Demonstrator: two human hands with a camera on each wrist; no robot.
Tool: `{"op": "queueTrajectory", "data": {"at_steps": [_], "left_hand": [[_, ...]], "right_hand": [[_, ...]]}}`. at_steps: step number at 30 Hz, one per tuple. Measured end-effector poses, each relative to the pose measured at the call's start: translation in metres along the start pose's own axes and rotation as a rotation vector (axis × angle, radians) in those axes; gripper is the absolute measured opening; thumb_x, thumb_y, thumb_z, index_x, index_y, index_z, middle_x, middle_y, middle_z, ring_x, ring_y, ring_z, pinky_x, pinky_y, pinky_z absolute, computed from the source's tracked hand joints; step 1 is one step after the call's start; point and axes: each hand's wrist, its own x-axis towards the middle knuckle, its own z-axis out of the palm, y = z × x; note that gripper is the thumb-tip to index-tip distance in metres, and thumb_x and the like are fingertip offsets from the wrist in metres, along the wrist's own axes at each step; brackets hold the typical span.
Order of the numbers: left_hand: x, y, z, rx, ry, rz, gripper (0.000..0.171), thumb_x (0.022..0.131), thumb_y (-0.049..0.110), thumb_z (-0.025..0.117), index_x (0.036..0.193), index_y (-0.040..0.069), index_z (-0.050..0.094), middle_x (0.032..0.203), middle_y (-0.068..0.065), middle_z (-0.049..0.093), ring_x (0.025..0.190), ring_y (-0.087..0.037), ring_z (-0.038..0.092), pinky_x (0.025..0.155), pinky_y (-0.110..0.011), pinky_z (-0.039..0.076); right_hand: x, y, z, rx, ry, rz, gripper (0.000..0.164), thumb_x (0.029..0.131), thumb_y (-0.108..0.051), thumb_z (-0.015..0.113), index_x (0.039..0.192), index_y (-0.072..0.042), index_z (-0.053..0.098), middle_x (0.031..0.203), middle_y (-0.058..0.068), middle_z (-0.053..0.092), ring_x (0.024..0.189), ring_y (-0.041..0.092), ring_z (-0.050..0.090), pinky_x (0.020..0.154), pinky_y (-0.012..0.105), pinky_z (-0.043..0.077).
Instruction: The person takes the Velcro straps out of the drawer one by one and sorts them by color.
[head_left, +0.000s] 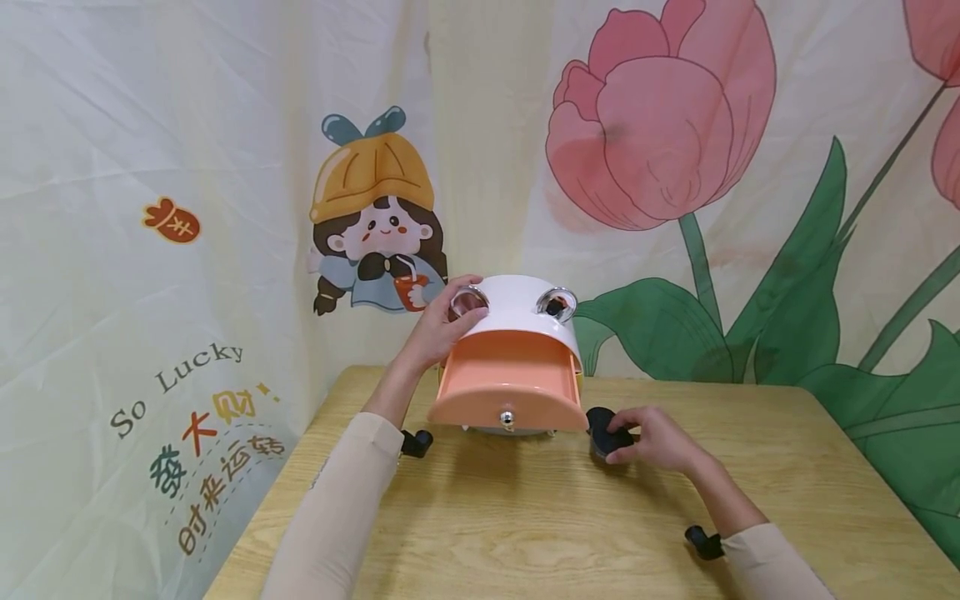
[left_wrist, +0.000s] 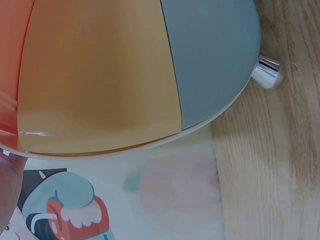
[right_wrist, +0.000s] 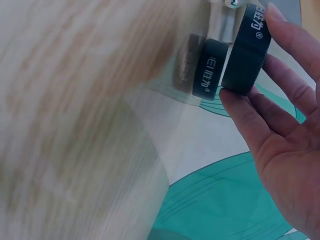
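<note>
A white drawer box (head_left: 517,292) with two chrome rings on its top stands on the table. Its orange drawer (head_left: 513,404), with a small silver knob, is pulled out, and nothing shows inside. My left hand (head_left: 442,325) grips the box's upper left side around one ring. Below, the left wrist view shows a yellow panel (left_wrist: 100,75) and a grey-blue panel (left_wrist: 215,60). Right of the box, my right hand (head_left: 660,437) pinches a black roll (right_wrist: 247,52) with white lettering between thumb and fingers. A smaller-looking black roll (right_wrist: 210,70) sits close beside it.
The wooden table (head_left: 525,517) extends in front and to the right. Behind it hangs a printed curtain (head_left: 502,125) with tulips and a cartoon figure. Small black devices (head_left: 703,543) are worn near both wrists.
</note>
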Motion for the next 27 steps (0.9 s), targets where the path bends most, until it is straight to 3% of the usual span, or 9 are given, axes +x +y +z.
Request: {"op": "queueTrajectory", "data": {"at_steps": [10, 19, 27], "left_hand": [[0.000, 0.000, -0.001, 0.000, 0.001, -0.030, 0.050, 0.102, 0.019, 0.067, 0.149, 0.024, 0.050, 0.109, -0.013, 0.062, 0.093, -0.027, 0.053, 0.074, -0.029, 0.043], [-0.003, 0.017, -0.001, -0.017, -0.013, -0.052, 0.050, 0.102, 0.012, 0.066, 0.150, 0.014, 0.049, 0.108, -0.016, 0.060, 0.094, -0.028, 0.053, 0.076, -0.029, 0.044], [0.001, -0.001, 0.000, -0.001, 0.001, -0.010, 0.048, 0.102, 0.026, 0.069, 0.147, 0.028, 0.051, 0.107, -0.010, 0.061, 0.094, -0.026, 0.054, 0.075, -0.030, 0.045]], "right_hand": [[-0.001, -0.001, 0.003, -0.019, -0.023, 0.030, 0.038, 0.077, -0.029, 0.094, 0.107, -0.014, 0.076, 0.118, 0.009, 0.073, 0.114, 0.030, 0.065, 0.096, 0.054, 0.054], [-0.003, -0.005, 0.003, -0.041, -0.052, 0.007, 0.039, 0.076, -0.032, 0.094, 0.106, -0.014, 0.076, 0.112, 0.006, 0.074, 0.109, 0.026, 0.067, 0.094, 0.052, 0.056], [-0.004, -0.003, 0.004, -0.056, -0.068, 0.022, 0.037, 0.077, -0.030, 0.094, 0.105, -0.013, 0.076, 0.111, 0.007, 0.074, 0.107, 0.026, 0.067, 0.093, 0.050, 0.055]]}}
